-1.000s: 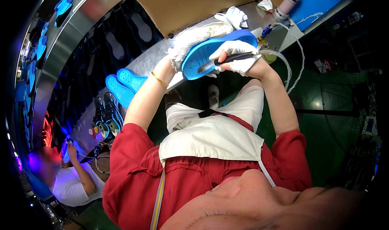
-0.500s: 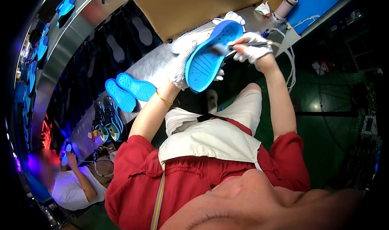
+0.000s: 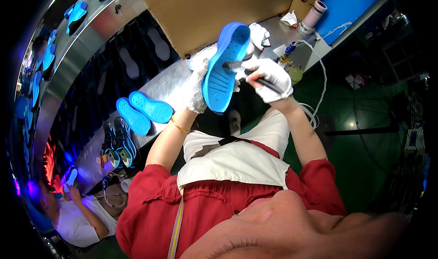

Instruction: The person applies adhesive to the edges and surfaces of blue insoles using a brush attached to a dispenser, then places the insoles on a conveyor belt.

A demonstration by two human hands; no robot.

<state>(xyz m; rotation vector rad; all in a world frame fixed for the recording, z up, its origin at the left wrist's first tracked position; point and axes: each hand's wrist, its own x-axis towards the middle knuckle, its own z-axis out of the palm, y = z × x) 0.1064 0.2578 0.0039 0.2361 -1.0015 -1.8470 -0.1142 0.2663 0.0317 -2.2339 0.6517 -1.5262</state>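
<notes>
A bright blue shoe sole [image 3: 218, 83] is held up in front of me, its holed and ribbed inner side showing. My left hand [image 3: 197, 89], in a white knitted glove, is closed around the sole's left edge; some of its fingertips show past the right edge. My right hand [image 3: 272, 79], also gloved in white with a bare fingertip showing, grips a dark-handled brush [image 3: 232, 65]. The bristles are at the middle of the sole's inner face and seem to touch it.
On the metal bench at left lie two blue soles [image 3: 152, 107] beside a pair of dark sneakers [image 3: 122, 145]. A cardboard box [image 3: 219, 15] and a pink bottle [image 3: 313, 15] stand behind. Several blue soles line the curved metal ledge [image 3: 68, 54]. A co-worker [image 3: 82, 218] sits lower left.
The sole has moved slightly left and turned more upright. My right hand has come down and left with the brush, whose bristles now sit nearer the sole's middle.
</notes>
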